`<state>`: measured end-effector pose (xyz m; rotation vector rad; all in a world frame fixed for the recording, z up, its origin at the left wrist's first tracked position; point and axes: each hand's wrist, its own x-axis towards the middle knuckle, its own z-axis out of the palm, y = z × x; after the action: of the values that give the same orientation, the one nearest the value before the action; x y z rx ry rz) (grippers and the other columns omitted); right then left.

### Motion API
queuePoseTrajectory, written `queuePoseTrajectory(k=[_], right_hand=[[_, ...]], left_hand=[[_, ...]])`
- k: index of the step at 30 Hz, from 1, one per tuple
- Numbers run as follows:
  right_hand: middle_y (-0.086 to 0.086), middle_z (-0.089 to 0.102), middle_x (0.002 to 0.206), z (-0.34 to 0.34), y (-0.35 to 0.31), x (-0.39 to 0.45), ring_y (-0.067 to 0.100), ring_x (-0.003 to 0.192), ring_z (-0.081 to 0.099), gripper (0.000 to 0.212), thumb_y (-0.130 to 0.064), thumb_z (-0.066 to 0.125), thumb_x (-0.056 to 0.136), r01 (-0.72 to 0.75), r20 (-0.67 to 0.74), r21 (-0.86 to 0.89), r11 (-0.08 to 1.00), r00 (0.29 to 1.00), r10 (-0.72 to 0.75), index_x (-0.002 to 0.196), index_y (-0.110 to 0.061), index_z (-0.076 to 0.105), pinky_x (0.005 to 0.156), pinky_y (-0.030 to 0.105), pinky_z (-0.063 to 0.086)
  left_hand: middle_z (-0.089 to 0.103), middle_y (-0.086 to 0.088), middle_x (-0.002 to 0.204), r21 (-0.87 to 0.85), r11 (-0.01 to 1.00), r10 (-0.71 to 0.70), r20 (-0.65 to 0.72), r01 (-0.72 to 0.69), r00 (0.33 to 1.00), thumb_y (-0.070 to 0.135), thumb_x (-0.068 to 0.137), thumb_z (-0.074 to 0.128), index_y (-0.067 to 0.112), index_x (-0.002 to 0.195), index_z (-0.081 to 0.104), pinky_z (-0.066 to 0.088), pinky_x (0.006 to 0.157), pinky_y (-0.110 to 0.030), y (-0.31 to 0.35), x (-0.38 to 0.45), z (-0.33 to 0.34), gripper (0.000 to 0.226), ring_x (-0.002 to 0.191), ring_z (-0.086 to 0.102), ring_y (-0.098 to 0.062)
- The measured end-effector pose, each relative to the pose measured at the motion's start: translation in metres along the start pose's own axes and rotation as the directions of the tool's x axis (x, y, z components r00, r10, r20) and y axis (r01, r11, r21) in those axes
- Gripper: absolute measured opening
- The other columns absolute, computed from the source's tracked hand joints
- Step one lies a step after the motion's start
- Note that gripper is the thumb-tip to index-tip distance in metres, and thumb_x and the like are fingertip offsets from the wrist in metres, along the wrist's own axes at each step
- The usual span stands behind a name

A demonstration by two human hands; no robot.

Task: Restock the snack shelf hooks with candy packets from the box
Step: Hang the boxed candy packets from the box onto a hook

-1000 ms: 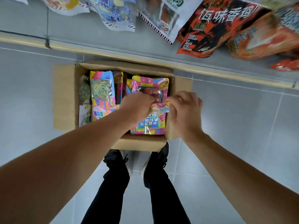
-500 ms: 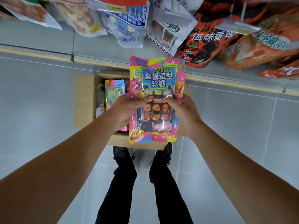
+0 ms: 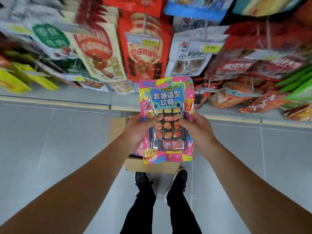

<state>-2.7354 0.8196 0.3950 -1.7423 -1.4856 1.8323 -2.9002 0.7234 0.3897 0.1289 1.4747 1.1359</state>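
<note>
A pink, blue and yellow candy packet with a clear window of orange sweets stands upright in front of me, held by both hands. My left hand grips its left edge and my right hand grips its right edge. Below it on the floor sits the cardboard box, mostly hidden behind the packet and my hands. Rows of snack bags hang from shelf hooks above and behind the packet.
Hanging bags fill the top: a red bag, a white bag, orange bags at right, yellow ones at left. The shelf's base edge runs across the grey tiled floor. My shoes stand behind the box.
Both hands lifted the candy packet out of the box and raised it toward the hanging bags. My view tilted up, bringing more of the shelf into sight.
</note>
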Motion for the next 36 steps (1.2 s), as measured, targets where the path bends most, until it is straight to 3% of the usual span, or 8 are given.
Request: queuePoseTrajectory(k=[6, 12, 20, 23, 27, 30, 33, 36], right_hand=[[0.004, 0.076, 0.092, -0.018, -0.068, -0.074, 0.022, 0.088, 0.072, 0.018, -0.020, 0.070, 0.085, 0.164, -0.020, 0.025, 0.986, 0.986, -0.164, 0.097, -0.008, 0.069, 0.088, 0.047, 0.054], [0.007, 0.076, 0.097, -0.056, -0.122, -0.140, 0.026, 0.093, 0.072, 0.031, -0.027, 0.070, 0.078, 0.295, 0.052, 0.106, 0.949, 0.952, -0.302, 0.101, -0.008, 0.069, 0.090, 0.054, 0.054], [0.008, 0.074, 0.095, -0.138, -0.193, -0.231, 0.026, 0.096, 0.069, 0.021, -0.028, 0.074, 0.080, 0.541, -0.028, 0.082, 0.837, 0.841, -0.541, 0.094, -0.013, 0.072, 0.096, 0.049, 0.050], [0.006, 0.073, 0.103, -0.155, -0.215, -0.250, 0.023, 0.100, 0.067, 0.044, -0.044, 0.077, 0.068, 0.578, -0.047, 0.100, 0.810, 0.816, -0.576, 0.101, -0.016, 0.071, 0.097, 0.050, 0.050], [0.003, 0.070, 0.114, -0.179, -0.225, -0.277, 0.023, 0.109, 0.064, 0.071, -0.057, 0.077, 0.054, 0.609, -0.035, 0.146, 0.779, 0.791, -0.611, 0.113, -0.018, 0.068, 0.101, 0.049, 0.047], [0.000, 0.073, 0.105, -0.204, -0.250, -0.308, 0.023, 0.104, 0.067, 0.062, -0.053, 0.077, 0.058, 0.689, -0.072, 0.135, 0.712, 0.724, -0.686, 0.108, -0.018, 0.070, 0.100, 0.048, 0.049], [-0.004, 0.074, 0.087, -0.226, -0.281, -0.330, 0.023, 0.096, 0.068, 0.028, -0.038, 0.077, 0.074, 0.738, -0.110, 0.119, 0.664, 0.674, -0.730, 0.093, -0.018, 0.071, 0.090, 0.040, 0.051], [0.000, 0.074, 0.094, -0.240, -0.306, -0.344, 0.024, 0.096, 0.069, 0.047, -0.051, 0.077, 0.063, 0.770, -0.146, 0.088, 0.632, 0.638, -0.756, 0.098, -0.020, 0.071, 0.090, 0.045, 0.054]], left_hand=[[0.073, -0.006, 0.109, 0.020, 0.996, 0.090, 0.031, -0.091, 0.995, 0.024, 0.082, 0.076, 0.011, 0.105, 0.069, 0.039, 0.107, -0.054, 0.065, -0.079, 0.010, 0.028, 0.115, 0.062, -0.028], [0.073, -0.012, 0.107, 0.029, 0.974, 0.223, 0.074, -0.226, 0.972, 0.014, 0.092, 0.064, 0.007, 0.112, 0.067, 0.056, 0.085, -0.051, 0.113, -0.157, 0.044, 0.022, 0.098, 0.070, -0.030], [0.072, -0.012, 0.110, 0.069, 0.868, 0.486, 0.083, -0.491, 0.870, 0.017, 0.088, 0.069, 0.006, 0.113, 0.066, 0.052, 0.094, -0.053, 0.177, -0.267, 0.123, 0.027, 0.104, 0.069, -0.027], [0.071, -0.007, 0.112, 0.060, 0.832, 0.546, 0.083, -0.551, 0.834, 0.036, 0.073, 0.083, 0.010, 0.111, 0.064, 0.048, 0.098, -0.050, 0.197, -0.298, 0.146, 0.050, 0.107, 0.065, -0.024], [0.062, 0.012, 0.099, 0.069, 0.793, 0.596, 0.119, -0.605, 0.794, 0.020, 0.088, 0.070, 0.015, 0.100, 0.061, 0.031, 0.096, -0.029, 0.210, -0.331, 0.167, 0.016, 0.100, 0.056, -0.007], [0.060, 0.012, 0.115, 0.097, 0.728, 0.664, 0.145, -0.679, 0.733, 0.023, 0.087, 0.071, 0.011, 0.118, 0.056, 0.025, 0.097, -0.028, 0.233, -0.365, 0.193, 0.036, 0.124, 0.045, -0.008], [0.040, 0.006, 0.143, 0.053, 0.683, 0.719, 0.127, -0.728, 0.684, 0.026, 0.087, 0.072, 0.014, 0.145, 0.032, 0.023, 0.109, -0.034, 0.261, -0.389, 0.214, 0.072, 0.137, 0.032, -0.015], [0.033, -0.004, 0.152, 0.056, 0.657, 0.740, 0.139, -0.751, 0.658, 0.025, 0.086, 0.072, 0.007, 0.151, 0.020, 0.022, 0.114, -0.039, 0.283, -0.410, 0.231, 0.085, 0.143, 0.026, -0.023]])
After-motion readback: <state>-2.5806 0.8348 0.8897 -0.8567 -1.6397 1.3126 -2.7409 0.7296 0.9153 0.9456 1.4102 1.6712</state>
